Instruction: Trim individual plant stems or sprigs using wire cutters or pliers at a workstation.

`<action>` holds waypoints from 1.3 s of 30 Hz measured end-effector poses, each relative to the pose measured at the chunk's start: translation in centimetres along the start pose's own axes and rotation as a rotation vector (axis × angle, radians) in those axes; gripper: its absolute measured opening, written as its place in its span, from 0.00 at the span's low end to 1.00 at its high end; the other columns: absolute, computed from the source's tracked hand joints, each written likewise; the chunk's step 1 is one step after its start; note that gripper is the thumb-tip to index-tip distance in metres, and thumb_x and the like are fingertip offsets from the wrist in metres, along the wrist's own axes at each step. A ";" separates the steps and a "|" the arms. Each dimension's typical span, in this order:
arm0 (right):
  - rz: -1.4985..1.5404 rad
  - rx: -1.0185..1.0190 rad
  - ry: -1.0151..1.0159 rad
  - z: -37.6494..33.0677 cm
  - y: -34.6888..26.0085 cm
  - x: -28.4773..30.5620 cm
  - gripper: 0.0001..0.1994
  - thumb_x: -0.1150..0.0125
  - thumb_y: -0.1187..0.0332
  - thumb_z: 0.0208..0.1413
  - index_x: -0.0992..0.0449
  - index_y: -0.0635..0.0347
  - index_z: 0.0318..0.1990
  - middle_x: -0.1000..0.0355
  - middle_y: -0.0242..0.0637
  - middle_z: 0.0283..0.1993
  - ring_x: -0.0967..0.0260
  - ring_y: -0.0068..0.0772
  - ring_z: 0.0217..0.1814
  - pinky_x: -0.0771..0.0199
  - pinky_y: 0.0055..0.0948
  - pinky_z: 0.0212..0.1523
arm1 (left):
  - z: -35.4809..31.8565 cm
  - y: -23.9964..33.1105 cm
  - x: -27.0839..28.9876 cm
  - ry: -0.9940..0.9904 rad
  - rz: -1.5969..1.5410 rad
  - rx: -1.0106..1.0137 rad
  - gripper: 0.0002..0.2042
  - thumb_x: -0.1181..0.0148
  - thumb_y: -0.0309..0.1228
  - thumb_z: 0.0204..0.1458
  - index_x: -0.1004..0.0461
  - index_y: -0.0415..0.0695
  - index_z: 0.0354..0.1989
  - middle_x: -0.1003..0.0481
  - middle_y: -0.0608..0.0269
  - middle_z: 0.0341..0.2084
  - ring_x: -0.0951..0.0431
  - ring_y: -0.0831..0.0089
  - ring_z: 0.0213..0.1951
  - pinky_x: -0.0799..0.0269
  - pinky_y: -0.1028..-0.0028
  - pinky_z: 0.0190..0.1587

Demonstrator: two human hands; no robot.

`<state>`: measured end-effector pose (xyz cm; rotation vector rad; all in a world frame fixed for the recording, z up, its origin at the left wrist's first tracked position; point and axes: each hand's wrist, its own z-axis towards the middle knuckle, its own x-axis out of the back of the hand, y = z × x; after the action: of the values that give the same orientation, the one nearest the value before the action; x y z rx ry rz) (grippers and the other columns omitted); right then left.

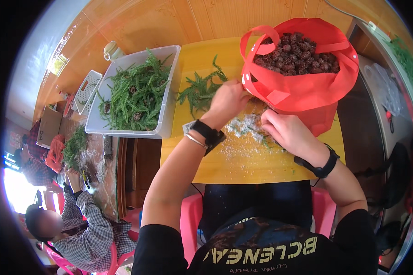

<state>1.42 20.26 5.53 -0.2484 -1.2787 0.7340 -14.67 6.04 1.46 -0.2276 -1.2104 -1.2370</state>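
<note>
The bag (pixel 316 91) is bright red, its cones (pixel 298 52) dark reddish brown. The sprigs (pixel 128 103) are green, the bin (pixel 168 105) cloudy white, the table (pixel 243 174) yellow, the flakes (pixel 248 126) white. The wall (pixel 225 20) is orange-tan with wood grain. The wristbands (pixel 209 135) are black, the wearer's shirt (pixel 353 238) black with cream lettering, the chair (pixel 323 211) pink, a co-worker's shirt (pixel 98 229) dark-and-white checked.

Single view: head-worn fisheye, left cam of the pair. Sits above and behind left hand (pixel 229 98) and right hand (pixel 288 130), looking down past the forearms (pixel 172 181), which come in from below. Counter (pixel 243 170) close, mid-frame. Wide field: wall (pixel 211 18) ahead along the top, co-worker (pixel 89 238) farther off, lower left. Edges bend; rim goes black.
</note>
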 end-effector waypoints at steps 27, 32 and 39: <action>0.566 -0.100 0.127 -1.6 -3.1 0.7 0.04 0.53 0.79 0.55 0.30 0.65 0.36 0.29 0.35 0.28 0.32 0.21 0.25 0.33 0.18 0.26 | -9.4 5.4 1.6 0.100 -1.529 0.328 0.21 0.38 0.22 0.44 0.34 0.42 0.49 0.27 0.62 0.36 0.26 0.75 0.38 0.30 0.76 0.42; 0.278 0.167 0.165 -1.1 -1.7 -0.6 0.06 0.52 0.79 0.56 0.28 0.66 0.36 0.28 0.37 0.29 0.32 0.21 0.25 0.33 0.18 0.27 | -11.1 6.0 -0.2 0.077 -1.657 0.335 0.20 0.40 0.20 0.47 0.34 0.41 0.50 0.27 0.62 0.37 0.27 0.74 0.40 0.31 0.76 0.43; 0.542 -0.147 0.103 -1.9 -2.0 -2.1 0.08 0.53 0.80 0.55 0.29 0.65 0.41 0.30 0.35 0.28 0.31 0.22 0.27 0.30 0.18 0.28 | -11.8 6.7 -0.2 0.034 -1.710 0.471 0.22 0.33 0.27 0.41 0.34 0.43 0.45 0.28 0.61 0.38 0.25 0.71 0.33 0.29 0.78 0.33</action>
<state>3.68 17.83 4.43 -0.7632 -1.1761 1.0704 -2.42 0.44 -0.59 1.4626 -1.5813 -2.2073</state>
